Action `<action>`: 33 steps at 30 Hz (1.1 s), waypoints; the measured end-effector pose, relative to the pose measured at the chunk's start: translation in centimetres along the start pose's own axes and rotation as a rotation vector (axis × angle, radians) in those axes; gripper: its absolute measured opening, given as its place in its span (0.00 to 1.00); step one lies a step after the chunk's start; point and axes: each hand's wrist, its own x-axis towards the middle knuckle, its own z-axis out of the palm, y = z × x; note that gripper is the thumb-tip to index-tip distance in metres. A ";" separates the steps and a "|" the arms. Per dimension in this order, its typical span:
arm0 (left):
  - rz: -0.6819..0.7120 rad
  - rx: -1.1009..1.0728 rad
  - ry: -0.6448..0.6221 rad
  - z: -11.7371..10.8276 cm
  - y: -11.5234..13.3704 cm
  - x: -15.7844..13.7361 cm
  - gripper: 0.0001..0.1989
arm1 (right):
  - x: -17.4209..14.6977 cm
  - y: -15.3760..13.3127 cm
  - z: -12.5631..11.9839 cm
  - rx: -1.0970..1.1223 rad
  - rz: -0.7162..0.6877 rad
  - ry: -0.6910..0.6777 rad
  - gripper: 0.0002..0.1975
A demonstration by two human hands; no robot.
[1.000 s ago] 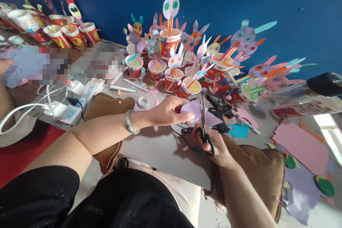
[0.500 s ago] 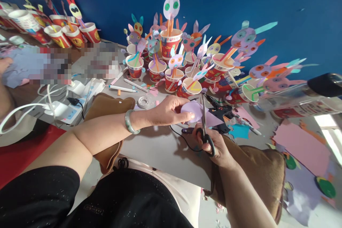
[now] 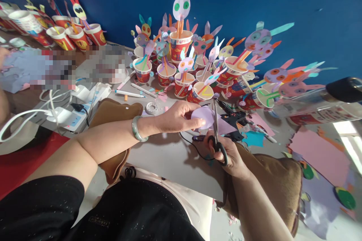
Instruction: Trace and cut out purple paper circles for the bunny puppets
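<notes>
My left hand pinches a lilac paper piece with a rounded outline, thumb on top. In my right hand are black-handled scissors, blades pointing away from me along the paper's right edge. Whether the blades are fully closed is hard to tell. More lilac paper shows to the right of the blades. Just beyond stand red-and-white paper cups holding paper rabbit heads on coloured stems.
More cups stand at the back left, near a power strip with white cables. Brown cushions lie under my arms. A clear bottle leans in at right, above pink paper. Another person is partly visible at far left.
My hands, the scissors and the lilac paper look almost the same as before. At the far left, the other person's hand has shifted slightly.
</notes>
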 end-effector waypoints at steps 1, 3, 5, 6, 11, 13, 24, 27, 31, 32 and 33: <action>0.000 0.001 0.000 0.0 0.0 0.0 0.13 | 0.0 0.0 0.0 -0.001 0.000 0.000 0.33; 0.000 0.002 0.001 0.0 0.0 0.0 0.13 | 0.0 0.1 0.0 -0.005 0.002 -0.004 0.33; 0.007 0.001 0.003 0.0 0.0 0.0 0.13 | -0.1 0.2 -0.1 -0.008 0.006 -0.006 0.33; 0.011 0.000 0.003 0.0 0.0 0.0 0.13 | -0.1 0.2 -0.1 -0.006 0.006 -0.007 0.33; 0.013 0.021 0.012 0.0 0.0 0.0 0.12 | -0.1 0.1 -0.1 -0.004 0.007 -0.001 0.33; 0.019 0.024 0.013 -0.1 -0.1 0.0 0.12 | -0.1 0.0 0.0 -0.008 0.005 0.001 0.33; 0.043 0.004 0.004 -0.1 -0.4 0.1 0.12 | -0.1 0.0 0.0 0.004 0.009 0.006 0.33; 0.048 -0.005 0.022 -0.1 -0.2 0.1 0.11 | -0.1 0.1 0.0 0.008 0.000 0.001 0.33; 0.063 -0.006 0.032 -0.1 0.2 0.1 0.10 | -0.1 0.3 0.0 0.008 -0.008 -0.001 0.32; 0.064 -0.007 0.030 -0.1 0.3 0.1 0.09 | -0.1 0.3 0.0 0.007 -0.008 -0.001 0.32; 0.065 -0.011 0.027 -0.1 0.4 0.1 0.09 | -0.1 0.4 0.0 0.006 -0.009 0.000 0.32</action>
